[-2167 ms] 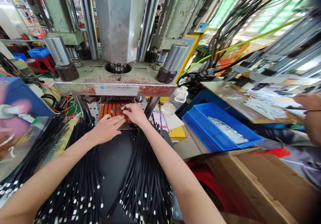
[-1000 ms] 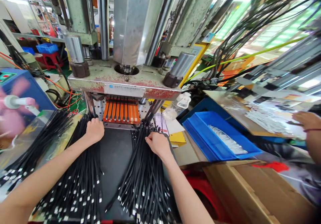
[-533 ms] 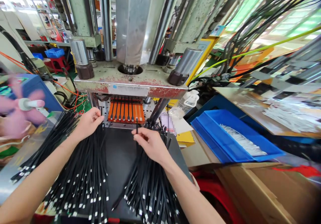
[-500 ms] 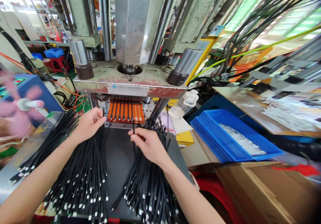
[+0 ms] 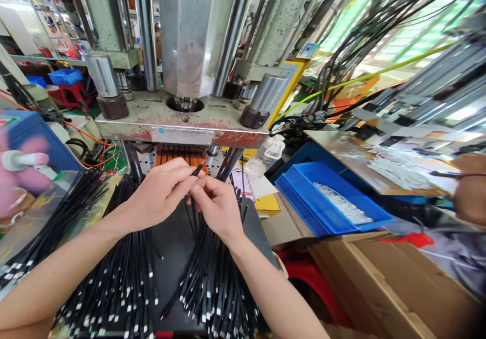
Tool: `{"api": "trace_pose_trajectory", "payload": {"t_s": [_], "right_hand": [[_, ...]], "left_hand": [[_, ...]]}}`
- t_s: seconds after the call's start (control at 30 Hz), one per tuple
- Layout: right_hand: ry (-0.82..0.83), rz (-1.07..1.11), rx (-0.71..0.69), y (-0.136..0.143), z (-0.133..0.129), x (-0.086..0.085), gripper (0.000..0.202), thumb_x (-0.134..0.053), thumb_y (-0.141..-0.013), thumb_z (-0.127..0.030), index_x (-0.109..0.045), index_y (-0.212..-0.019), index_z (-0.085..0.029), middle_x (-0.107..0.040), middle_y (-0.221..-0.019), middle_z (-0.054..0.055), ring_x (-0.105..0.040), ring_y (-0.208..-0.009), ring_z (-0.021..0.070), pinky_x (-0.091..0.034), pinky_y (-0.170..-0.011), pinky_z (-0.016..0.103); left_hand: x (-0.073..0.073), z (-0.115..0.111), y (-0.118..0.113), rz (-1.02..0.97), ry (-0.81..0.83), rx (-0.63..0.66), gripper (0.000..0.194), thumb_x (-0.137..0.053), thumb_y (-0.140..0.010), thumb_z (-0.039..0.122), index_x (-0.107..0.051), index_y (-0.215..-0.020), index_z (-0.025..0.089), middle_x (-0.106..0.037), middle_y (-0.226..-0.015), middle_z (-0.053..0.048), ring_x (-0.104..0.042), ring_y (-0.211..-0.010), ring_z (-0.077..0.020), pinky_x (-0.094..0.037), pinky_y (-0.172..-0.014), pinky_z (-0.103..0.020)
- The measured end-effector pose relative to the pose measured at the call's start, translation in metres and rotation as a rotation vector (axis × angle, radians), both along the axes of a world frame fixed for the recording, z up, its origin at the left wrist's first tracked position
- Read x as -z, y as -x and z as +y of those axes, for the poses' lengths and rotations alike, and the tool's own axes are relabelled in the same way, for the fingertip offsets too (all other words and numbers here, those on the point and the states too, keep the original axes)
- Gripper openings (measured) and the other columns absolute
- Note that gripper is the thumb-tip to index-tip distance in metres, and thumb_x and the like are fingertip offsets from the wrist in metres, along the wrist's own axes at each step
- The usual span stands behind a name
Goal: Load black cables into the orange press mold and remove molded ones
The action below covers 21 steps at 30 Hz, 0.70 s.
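One worn press (image 5: 190, 65) rises behind black cable piles (image 5: 218, 278); before it, the left hand (image 5: 161, 194) and right hand (image 5: 218, 208) meet (partly hiding an orange fixture (image 5: 163, 157)), fingers pinched narrow around a cable end (image 5: 198, 168).

White strands (image 5: 343, 204) are held in a blue tray (image 5: 294, 192); a blue crate (image 5: 65, 78) is supported by a red stool (image 5: 75, 93); a pink fan (image 5: 15, 160) is blurred at far left.
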State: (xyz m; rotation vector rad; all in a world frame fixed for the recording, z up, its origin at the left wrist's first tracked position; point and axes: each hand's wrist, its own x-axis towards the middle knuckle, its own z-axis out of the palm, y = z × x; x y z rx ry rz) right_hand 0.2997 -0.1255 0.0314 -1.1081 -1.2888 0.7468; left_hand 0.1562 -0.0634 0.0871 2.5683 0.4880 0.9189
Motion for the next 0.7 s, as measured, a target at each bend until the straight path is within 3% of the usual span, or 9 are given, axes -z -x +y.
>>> {"api": "trace_pose_trajectory", "payload": {"t_s": [0.13,0.23,0.33,0.43,0.57,0.7], "right_hand": [[-0.056,-0.152,0.041,-0.003,-0.001,0.004,0.04,-0.048,-0.095,-0.051,-0.056,-0.072,-0.02,-0.055,-0.061,-0.002,-0.049,-0.053,0.0106,-0.04,-0.054,0.022],[-0.07,-0.295,0.055,-0.006,-0.004,0.009,0.041,-0.037,-0.099,-0.049,-0.056,-0.077,-0.021,-0.054,-0.063,-0.001,-0.052,-0.058,0.0126,-0.042,-0.059,0.024],[-0.101,-0.341,0.024,-0.009,-0.008,0.008,0.035,-0.035,-0.101,-0.044,-0.058,-0.085,-0.021,-0.063,-0.076,0.002,-0.059,-0.068,0.0146,-0.046,-0.067,0.025],[-0.135,-0.414,0.029,-0.006,-0.014,0.004,0.02,-0.044,-0.098,-0.034,-0.058,-0.091,-0.022,-0.067,-0.088,0.003,-0.063,-0.078,0.016,-0.048,-0.075,0.026],[-0.078,-0.526,0.02,-0.001,-0.019,0.019,0.01,-0.05,-0.094,-0.023,-0.059,-0.096,-0.021,-0.068,-0.091,0.004,-0.064,-0.081,0.0167,-0.048,-0.076,0.026],[0.024,-0.595,0.012,-0.015,-0.006,0.051,0.009,-0.056,-0.091,-0.022,-0.064,-0.09,-0.02,-0.069,-0.084,0.004,-0.064,-0.077,0.0176,-0.047,-0.073,0.027]], "left_hand": [[0.001,0.007,-0.008,-0.051,0.084,0.03,0.034,-0.047,-0.094,0.021,-0.056,-0.062,0.015,-0.05,-0.066,0.0,-0.051,-0.062,-0.0099,-0.041,-0.059,-0.022],[0.003,0.013,-0.014,-0.1,0.385,0.099,0.023,-0.056,-0.089,0.026,-0.064,-0.069,0.016,-0.053,-0.064,0.001,-0.052,-0.052,-0.0078,-0.043,-0.049,-0.02],[0.003,0.016,-0.019,-0.149,0.69,0.158,0.017,-0.068,-0.08,0.031,-0.067,-0.074,0.016,-0.055,-0.057,0.002,-0.052,-0.045,-0.0075,-0.044,-0.043,-0.018],[0.003,0.018,-0.024,-0.194,0.824,0.168,0.022,-0.073,-0.075,0.031,-0.062,-0.066,0.015,-0.054,-0.048,0.003,-0.051,-0.042,-0.0075,-0.043,-0.041,-0.017],[0.005,0.022,-0.031,-0.352,0.733,0.054,0.02,-0.073,-0.075,0.029,-0.06,-0.069,0.015,-0.055,-0.052,0.003,-0.051,-0.042,-0.007,-0.042,-0.04,-0.016],[-0.003,0.025,-0.039,-0.495,0.428,-0.01,0.011,-0.068,-0.079,0.025,-0.065,-0.077,0.015,-0.06,-0.07,0.0,-0.055,-0.052,-0.0077,-0.046,-0.048,-0.019]]}}
